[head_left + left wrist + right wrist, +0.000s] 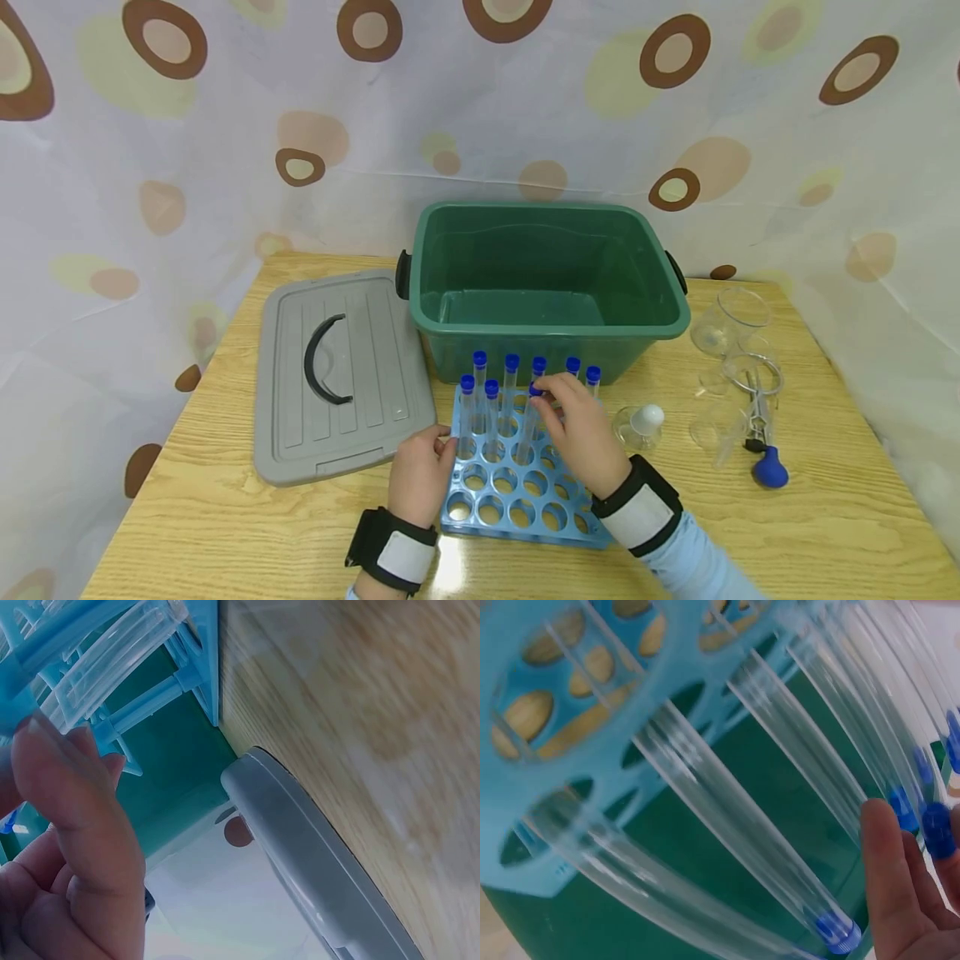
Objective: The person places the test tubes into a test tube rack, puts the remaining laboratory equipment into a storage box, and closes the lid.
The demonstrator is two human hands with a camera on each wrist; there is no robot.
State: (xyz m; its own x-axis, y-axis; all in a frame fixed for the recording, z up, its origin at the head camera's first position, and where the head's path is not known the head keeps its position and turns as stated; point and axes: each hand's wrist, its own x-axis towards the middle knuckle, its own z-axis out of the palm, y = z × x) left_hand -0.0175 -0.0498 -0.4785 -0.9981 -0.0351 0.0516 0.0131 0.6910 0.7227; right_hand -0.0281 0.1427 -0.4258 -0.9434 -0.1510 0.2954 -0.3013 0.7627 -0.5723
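A light blue test tube rack [525,536] lies on the table, with several blue-capped clear tubes standing upright in its back rows. My right hand [581,429] pinches the blue cap [937,829] of one test tube [528,433] between thumb and fingers; its lower end sits in a hole in the third row. At the rack's left edge, my left hand [420,475] grips the side with curled fingers and thumb. In the left wrist view its fingertips meet the blue frame. Other tubes [727,802] pass close by the right fingers in the right wrist view.
Behind the rack stands a green bin [547,331] with black handles. Its grey lid [382,358] lies to the left. On the right are a glass beaker [731,321], a white-stoppered bottle [637,427], a blue rubber bulb [770,468], a metal ring [780,379] and other clear glassware.
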